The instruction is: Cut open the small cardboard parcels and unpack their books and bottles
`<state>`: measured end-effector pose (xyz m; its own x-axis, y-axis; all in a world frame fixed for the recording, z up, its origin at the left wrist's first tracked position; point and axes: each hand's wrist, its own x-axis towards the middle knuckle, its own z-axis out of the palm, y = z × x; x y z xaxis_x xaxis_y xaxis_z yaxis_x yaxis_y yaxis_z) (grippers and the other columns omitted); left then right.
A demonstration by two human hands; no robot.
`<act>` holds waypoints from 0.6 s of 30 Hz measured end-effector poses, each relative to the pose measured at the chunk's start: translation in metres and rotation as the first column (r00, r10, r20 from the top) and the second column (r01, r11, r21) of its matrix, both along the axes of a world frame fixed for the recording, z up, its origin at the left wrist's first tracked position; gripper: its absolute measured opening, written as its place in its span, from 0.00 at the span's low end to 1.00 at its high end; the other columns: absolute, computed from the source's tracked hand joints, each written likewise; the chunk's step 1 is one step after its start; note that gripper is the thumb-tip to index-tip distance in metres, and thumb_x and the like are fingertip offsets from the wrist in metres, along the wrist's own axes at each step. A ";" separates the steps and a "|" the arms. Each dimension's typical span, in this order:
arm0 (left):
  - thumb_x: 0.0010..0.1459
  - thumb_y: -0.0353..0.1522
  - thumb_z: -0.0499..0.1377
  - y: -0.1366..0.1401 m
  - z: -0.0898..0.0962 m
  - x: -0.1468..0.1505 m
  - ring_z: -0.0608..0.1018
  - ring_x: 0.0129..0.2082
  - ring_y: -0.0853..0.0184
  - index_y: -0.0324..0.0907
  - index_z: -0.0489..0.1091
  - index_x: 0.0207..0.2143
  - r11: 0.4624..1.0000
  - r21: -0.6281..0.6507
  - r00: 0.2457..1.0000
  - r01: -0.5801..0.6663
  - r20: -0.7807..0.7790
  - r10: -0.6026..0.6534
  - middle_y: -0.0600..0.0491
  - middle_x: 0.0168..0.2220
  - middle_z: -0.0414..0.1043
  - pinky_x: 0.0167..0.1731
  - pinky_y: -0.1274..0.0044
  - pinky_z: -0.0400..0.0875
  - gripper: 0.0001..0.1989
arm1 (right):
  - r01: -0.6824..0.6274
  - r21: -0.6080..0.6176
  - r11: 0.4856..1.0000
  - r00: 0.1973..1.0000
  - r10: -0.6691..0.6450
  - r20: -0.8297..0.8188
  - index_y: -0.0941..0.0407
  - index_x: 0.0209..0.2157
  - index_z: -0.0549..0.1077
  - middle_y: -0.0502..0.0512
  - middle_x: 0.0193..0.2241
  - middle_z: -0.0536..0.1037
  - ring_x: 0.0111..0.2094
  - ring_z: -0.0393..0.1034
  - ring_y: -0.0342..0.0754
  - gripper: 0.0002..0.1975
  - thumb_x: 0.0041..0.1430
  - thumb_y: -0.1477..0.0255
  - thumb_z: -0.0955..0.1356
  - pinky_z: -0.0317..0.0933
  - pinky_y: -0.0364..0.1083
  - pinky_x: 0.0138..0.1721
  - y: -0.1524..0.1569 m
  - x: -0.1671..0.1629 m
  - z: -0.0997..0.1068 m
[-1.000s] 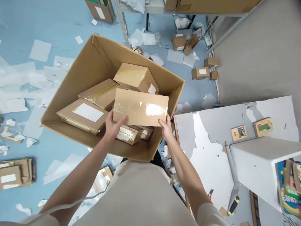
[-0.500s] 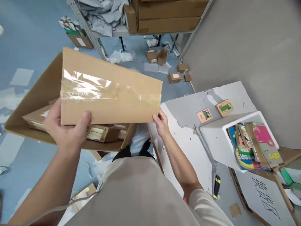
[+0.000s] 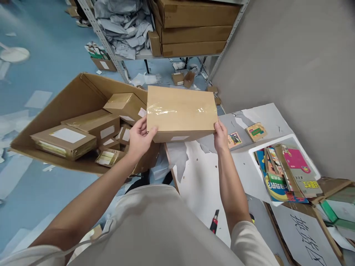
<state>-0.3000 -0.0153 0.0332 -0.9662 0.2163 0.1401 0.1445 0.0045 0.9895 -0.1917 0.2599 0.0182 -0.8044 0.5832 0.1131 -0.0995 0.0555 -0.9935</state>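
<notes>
Between my two hands is a taped cardboard box [image 3: 181, 111], held up over the near edge of the white table [image 3: 199, 177]. Clear tape shines along its top, and part of a white label shows on the side facing me. My left hand [image 3: 141, 137] grips its left end, thumb on the near edge. At the right end, my right hand [image 3: 220, 136] has its fingers wrapped round the corner. To the left stands a large open carton [image 3: 63, 98] with several smaller taped parcels [image 3: 66, 138] inside, some bearing white labels.
A box cutter [image 3: 214, 221] lies on the table near my body. On the right sits a white bin [image 3: 291, 138] of books, with two small books [image 3: 256, 132] beyond the box. A metal shelf [image 3: 138, 55] holds grey bags and cartons. Paper litters the blue floor.
The box has moved right, from above the large carton to the table's edge, and tilted so its near side shows. Both hands moved with it. The parcels in the carton are now uncovered.
</notes>
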 end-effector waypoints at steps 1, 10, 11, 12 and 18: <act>0.49 0.44 0.66 0.005 -0.004 0.001 0.78 0.47 0.61 0.38 0.67 0.51 1.000 0.020 1.000 0.021 0.019 -0.021 0.42 0.50 0.74 0.46 0.73 0.75 0.31 | 0.015 -0.003 1.000 1.000 -0.015 0.000 0.52 0.54 0.72 0.54 0.56 0.73 0.61 0.61 0.54 0.25 0.58 0.55 0.66 0.53 0.56 0.62 0.004 0.004 -0.003; 0.46 0.44 0.66 0.014 -0.030 0.022 0.78 0.48 0.59 0.39 0.65 0.51 0.991 0.069 0.976 0.114 0.180 -0.125 0.42 0.48 0.75 0.48 0.68 0.74 0.31 | -0.005 0.134 0.991 1.000 0.002 0.023 0.55 0.57 0.69 0.58 0.56 0.72 0.60 0.62 0.54 0.31 0.58 0.51 0.65 0.53 0.55 0.62 0.011 0.033 0.009; 0.47 0.44 0.66 0.012 -0.036 0.024 0.77 0.49 0.58 0.40 0.64 0.51 0.990 0.070 0.968 0.126 0.208 -0.138 0.42 0.49 0.75 0.49 0.67 0.73 0.32 | -0.024 0.146 0.989 0.999 0.017 0.047 0.55 0.58 0.68 0.59 0.57 0.72 0.60 0.61 0.55 0.33 0.57 0.50 0.65 0.53 0.55 0.62 0.011 0.036 0.006; 0.47 0.44 0.65 0.010 -0.042 0.026 0.76 0.50 0.57 0.40 0.64 0.52 0.988 0.070 0.960 0.141 0.236 -0.153 0.43 0.50 0.74 0.49 0.66 0.73 0.32 | -0.038 0.166 0.985 0.997 0.026 0.070 0.55 0.59 0.66 0.59 0.57 0.71 0.60 0.61 0.55 0.35 0.56 0.49 0.65 0.53 0.55 0.61 0.012 0.038 0.003; 0.55 0.44 0.58 -0.044 -0.049 0.003 0.61 0.64 0.54 0.48 0.52 0.64 0.985 -0.130 0.965 0.112 0.249 -0.077 0.47 0.66 0.55 0.60 0.62 0.61 0.36 | -0.121 0.551 0.826 0.988 0.046 0.149 0.55 0.66 0.54 0.66 0.60 0.62 0.62 0.55 0.60 0.44 0.54 0.46 0.65 0.50 0.61 0.61 -0.032 0.042 -0.007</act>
<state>-0.2972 -0.0597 -0.0155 -0.9415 0.3089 -0.1345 -0.0932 0.1448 0.9851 -0.1499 0.2279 0.0116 -0.8764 0.3812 0.2943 -0.0079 0.5996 -0.8003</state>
